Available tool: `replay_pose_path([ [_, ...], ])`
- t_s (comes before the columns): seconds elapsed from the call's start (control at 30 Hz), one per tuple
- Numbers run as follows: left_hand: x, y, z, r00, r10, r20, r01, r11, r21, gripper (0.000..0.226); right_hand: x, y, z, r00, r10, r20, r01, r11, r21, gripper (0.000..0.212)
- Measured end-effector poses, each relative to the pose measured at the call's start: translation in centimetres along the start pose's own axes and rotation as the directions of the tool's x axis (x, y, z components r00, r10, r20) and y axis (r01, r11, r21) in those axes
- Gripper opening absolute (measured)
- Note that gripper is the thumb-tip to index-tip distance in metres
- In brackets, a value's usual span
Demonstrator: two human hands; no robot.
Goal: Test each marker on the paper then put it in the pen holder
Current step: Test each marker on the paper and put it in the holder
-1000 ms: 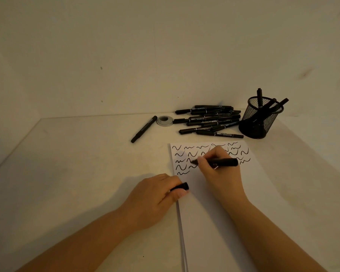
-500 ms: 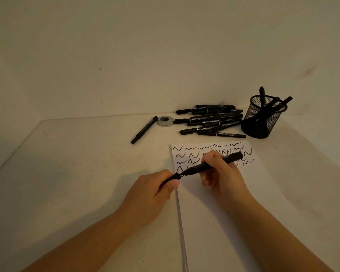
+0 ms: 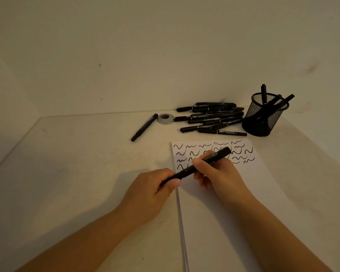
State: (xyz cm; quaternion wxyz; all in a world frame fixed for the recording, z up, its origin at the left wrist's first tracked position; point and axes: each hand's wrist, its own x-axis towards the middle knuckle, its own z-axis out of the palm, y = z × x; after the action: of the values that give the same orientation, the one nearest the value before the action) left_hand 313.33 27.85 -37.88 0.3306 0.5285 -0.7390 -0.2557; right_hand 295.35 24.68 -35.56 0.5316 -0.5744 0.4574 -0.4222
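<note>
Both hands hold one black marker (image 3: pixel 201 163) above the near-left part of the scribbled area of the paper (image 3: pixel 224 213). The right hand (image 3: pixel 218 175) has its thumb and fingers curled round the middle of the barrel, the far-right end of the marker sticking out past it toward the squiggles (image 3: pixel 241 154) drawn in rows across the far end of the sheet. The left hand (image 3: pixel 151 191) pinches the marker's near-left end between thumb and curled fingers, right at the left edge of the paper; whether a cap sits there I cannot tell. The marker lies slanted, low at the left, higher at the right. Far beyond the sheet lies a loose pile of black markers (image 3: pixel 212 118) on the table (image 3: pixel 67 173), with the black mesh pen holder (image 3: pixel 263 116) just right of it, several markers standing tilted inside. Left of the pile rests a small grey ring-shaped object (image 3: pixel 165 118), and left of that a single marker (image 3: pixel 144 127) lies apart, angled toward the near left
</note>
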Motion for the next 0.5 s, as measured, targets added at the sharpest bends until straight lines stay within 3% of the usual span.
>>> replay_pose_path([
  [0.2, 0.0, -0.1, 0.1, 1.000, -0.008, -0.010, 0.008, 1.000, 0.007, 0.031, -0.3, -0.1, 0.4, 0.999, -0.031, 0.027, 0.030, 0.999, 0.020, 0.013],
  [0.33, -0.1, 0.0, 0.1, 1.000, -0.014, -0.016, 0.013, 1.000, -0.020, 0.025, -0.3, 0.2, 0.9, 0.999, -0.048, 0.003, 0.047, 0.997, 0.060, 0.015],
  [0.5, 0.0, 0.1, -0.2, 0.998, -0.012, 0.057, 0.018, 0.996, -0.091, 0.027, -0.6, 0.3, 1.1, 0.996, -0.079, 0.029, 0.075, 0.989, 0.124, 0.019],
])
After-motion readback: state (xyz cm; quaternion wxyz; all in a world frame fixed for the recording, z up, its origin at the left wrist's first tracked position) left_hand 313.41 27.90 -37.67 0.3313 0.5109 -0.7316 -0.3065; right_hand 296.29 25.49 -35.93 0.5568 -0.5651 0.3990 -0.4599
